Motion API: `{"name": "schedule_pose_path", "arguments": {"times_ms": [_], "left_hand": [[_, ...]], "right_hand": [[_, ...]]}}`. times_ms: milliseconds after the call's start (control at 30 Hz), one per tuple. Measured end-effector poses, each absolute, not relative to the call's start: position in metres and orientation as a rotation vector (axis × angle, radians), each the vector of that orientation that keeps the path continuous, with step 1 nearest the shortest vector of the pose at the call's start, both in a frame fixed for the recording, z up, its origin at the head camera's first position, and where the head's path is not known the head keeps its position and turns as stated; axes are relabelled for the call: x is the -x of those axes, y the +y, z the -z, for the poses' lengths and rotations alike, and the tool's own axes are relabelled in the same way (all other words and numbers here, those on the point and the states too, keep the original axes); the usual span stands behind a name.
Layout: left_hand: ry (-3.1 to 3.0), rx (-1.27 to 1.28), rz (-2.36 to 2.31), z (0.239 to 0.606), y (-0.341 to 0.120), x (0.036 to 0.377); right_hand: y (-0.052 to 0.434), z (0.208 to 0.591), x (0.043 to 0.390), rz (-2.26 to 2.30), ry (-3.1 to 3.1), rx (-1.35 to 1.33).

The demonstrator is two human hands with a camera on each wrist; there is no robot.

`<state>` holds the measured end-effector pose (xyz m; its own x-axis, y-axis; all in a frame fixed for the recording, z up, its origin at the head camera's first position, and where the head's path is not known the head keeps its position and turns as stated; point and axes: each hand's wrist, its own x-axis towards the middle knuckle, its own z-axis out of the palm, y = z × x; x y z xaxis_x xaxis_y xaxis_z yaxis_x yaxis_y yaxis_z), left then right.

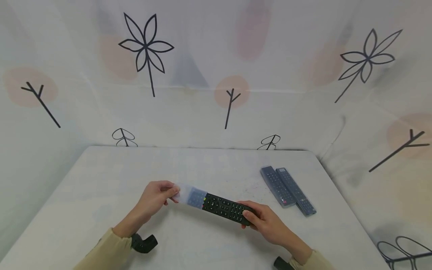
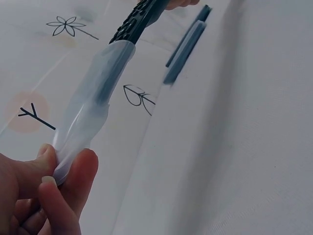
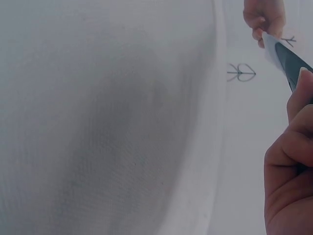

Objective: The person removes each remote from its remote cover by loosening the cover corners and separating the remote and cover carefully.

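The head view looks down across the desk (image 1: 202, 165); both close wrist views share its sleeved remote (image 1: 216, 204), upper frame.

We count three remote controls: one black remote (image 1: 227, 207) near centre, half inside one clear sleeve (image 1: 189, 195), and two sleeved remotes (image 1: 287, 185) side by side, far right.

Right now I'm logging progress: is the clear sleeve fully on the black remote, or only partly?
Partly on. The clear sleeve covers only one end of the black remote; the left hand pinches its empty end.
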<state>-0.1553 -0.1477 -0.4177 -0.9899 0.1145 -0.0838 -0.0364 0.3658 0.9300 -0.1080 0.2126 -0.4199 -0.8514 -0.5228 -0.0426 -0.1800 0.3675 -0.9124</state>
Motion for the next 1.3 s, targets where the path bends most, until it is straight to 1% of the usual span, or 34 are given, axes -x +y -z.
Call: {"name": "schedule_pose_path", "arguments": {"times_ms": [300,667,1000,1300], "left_hand": [[2.464,-0.064,-1.713,0.4188,-0.1482,0.1558],[2.496,-0.057,-1.671,0.4249,-0.1475,0.1548],[2.500,-0.078,-1.653,0.4247,-0.1516,0.1547],[2.484,-0.040,-1.645,0.4269,-0.1519,0.1566]], "right_hand": [[0.2171,0.4204,0.1090,1.478,2.305,0.632],[0.2176,0.4212,0.1070,1.465,2.295,0.571],[0.2178,0.4213,0.1045,1.460,2.299,0.619],[0.2196,0.4223,0.1035,1.449,2.305,0.625]]}}
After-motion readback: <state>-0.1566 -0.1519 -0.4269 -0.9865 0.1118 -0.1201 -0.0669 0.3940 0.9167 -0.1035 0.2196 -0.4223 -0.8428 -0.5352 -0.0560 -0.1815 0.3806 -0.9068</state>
